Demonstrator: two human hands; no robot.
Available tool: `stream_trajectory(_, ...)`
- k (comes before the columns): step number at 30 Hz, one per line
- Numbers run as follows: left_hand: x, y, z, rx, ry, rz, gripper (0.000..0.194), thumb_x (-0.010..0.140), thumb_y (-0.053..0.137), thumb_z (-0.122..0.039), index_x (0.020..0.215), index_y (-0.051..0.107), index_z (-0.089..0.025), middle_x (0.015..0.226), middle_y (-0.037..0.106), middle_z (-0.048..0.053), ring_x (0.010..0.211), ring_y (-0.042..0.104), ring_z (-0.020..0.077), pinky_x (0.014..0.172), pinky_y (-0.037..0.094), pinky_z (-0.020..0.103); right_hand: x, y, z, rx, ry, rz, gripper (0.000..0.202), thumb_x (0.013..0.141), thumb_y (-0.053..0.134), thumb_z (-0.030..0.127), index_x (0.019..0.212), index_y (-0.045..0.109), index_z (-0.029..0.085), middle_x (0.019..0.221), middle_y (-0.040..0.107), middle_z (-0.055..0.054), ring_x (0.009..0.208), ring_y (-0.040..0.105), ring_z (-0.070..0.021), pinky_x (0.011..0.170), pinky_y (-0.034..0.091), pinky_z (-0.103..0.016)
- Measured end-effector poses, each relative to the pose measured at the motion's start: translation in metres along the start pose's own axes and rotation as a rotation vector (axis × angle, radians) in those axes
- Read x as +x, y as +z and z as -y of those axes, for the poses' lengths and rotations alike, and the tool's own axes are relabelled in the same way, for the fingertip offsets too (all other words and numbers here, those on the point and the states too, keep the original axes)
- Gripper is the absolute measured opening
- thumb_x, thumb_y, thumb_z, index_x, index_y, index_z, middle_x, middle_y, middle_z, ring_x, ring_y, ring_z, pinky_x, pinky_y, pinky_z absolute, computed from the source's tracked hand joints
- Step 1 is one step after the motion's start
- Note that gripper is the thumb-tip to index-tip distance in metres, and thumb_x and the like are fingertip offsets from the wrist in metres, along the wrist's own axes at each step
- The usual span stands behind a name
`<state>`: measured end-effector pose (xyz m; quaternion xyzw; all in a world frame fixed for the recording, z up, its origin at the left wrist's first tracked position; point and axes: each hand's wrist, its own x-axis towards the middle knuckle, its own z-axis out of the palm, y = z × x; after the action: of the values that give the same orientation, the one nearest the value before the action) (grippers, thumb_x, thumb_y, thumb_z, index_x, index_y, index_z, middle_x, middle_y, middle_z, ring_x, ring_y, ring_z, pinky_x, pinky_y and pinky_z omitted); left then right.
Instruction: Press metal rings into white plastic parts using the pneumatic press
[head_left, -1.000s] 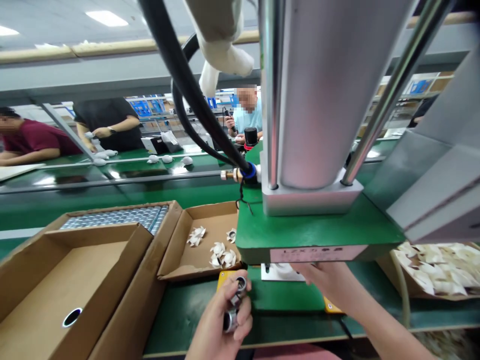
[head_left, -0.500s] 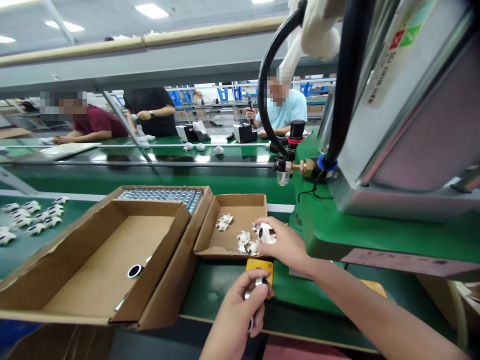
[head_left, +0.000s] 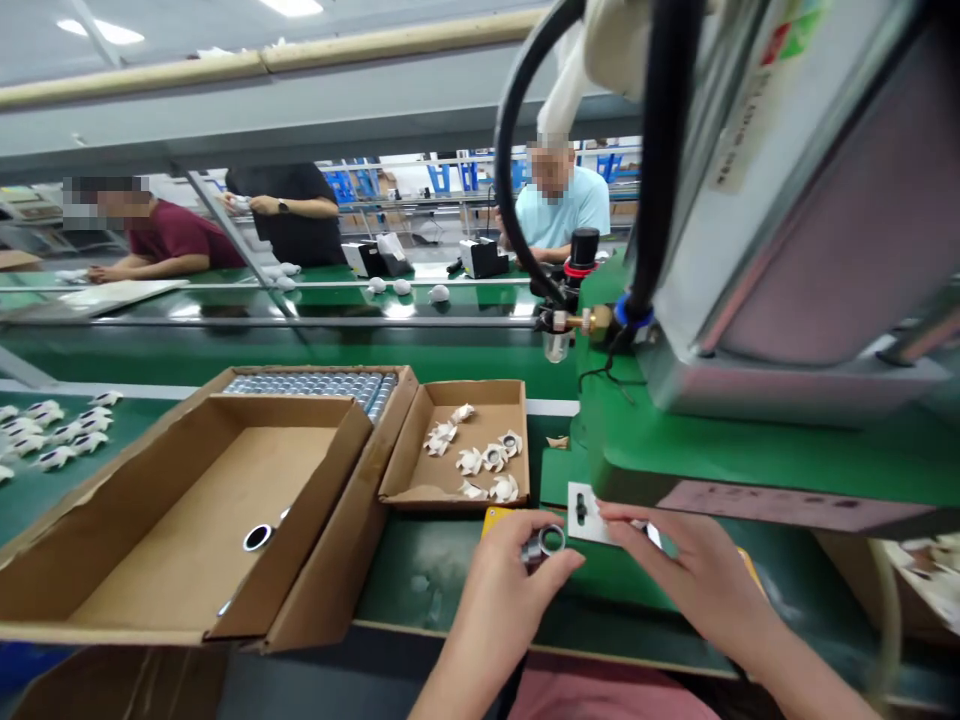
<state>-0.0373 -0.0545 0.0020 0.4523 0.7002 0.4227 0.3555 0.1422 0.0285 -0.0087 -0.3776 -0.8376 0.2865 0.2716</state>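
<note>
My left hand (head_left: 517, 570) is closed around shiny metal rings (head_left: 551, 540), one with its round opening facing up. My right hand (head_left: 682, 560) reaches under the press head at the metal plate (head_left: 581, 515), its fingertips drawn together over the plate. What lies between those fingers, if anything, is hidden. Beyond my left hand, a small cardboard box (head_left: 427, 490) contains several white finned parts (head_left: 493, 458), some with a ring visible in the middle. Part of a yellow button box (head_left: 493, 517) shows behind my left hand.
The green press (head_left: 750, 440) with its cylinder and black hose fills the right side. A larger cardboard box (head_left: 180, 500) at left holds a few loose rings, with rows of rings (head_left: 315, 385) behind. More white parts (head_left: 56, 430) lie far left. Several people work across the line.
My right hand has let go of white finned parts in the small box and moved right to the plate under the press. My left hand has shifted slightly right, still holding rings.
</note>
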Motion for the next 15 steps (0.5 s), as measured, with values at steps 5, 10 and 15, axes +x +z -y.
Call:
stream_trajectory(5,0.032,0.023,-0.028,0.156,0.213,0.028,0.020,0.075,0.064,-0.036,0.086,0.069,-0.020,0.081,0.069,0.005,0.078,0.061,0.0235,0.074,0.047,0.033,-0.040,-0.021,-0.024,0.093,0.103,-0.084,0.023,0.090,0.046,0.039,0.094,0.065,0.026,0.092,0.067,-0.002,0.085,0.062,-0.0162,0.075,0.049,-0.025)
stream_trajectory(10,0.050,0.027,-0.047,0.285,0.412,0.052,0.017,0.078,0.057,-0.033,0.084,0.071,-0.025,0.083,0.071,0.006,0.093,0.061,0.0288,0.083,0.046,0.040,-0.070,-0.044,-0.044,0.060,0.210,-0.093,0.026,0.092,0.041,0.037,0.094,0.063,0.024,0.093,0.066,-0.003,0.087,0.061,-0.0161,0.078,0.049,-0.026)
stream_trajectory(15,0.058,0.025,-0.047,0.381,0.471,0.098,0.019,0.079,0.055,-0.035,0.083,0.071,-0.026,0.087,0.071,0.006,0.096,0.061,0.0309,0.083,0.047,0.041,-0.091,-0.072,-0.067,-0.028,0.313,-0.226,0.025,0.091,0.043,0.038,0.096,0.063,0.025,0.095,0.066,0.000,0.089,0.061,-0.0141,0.079,0.049,-0.024)
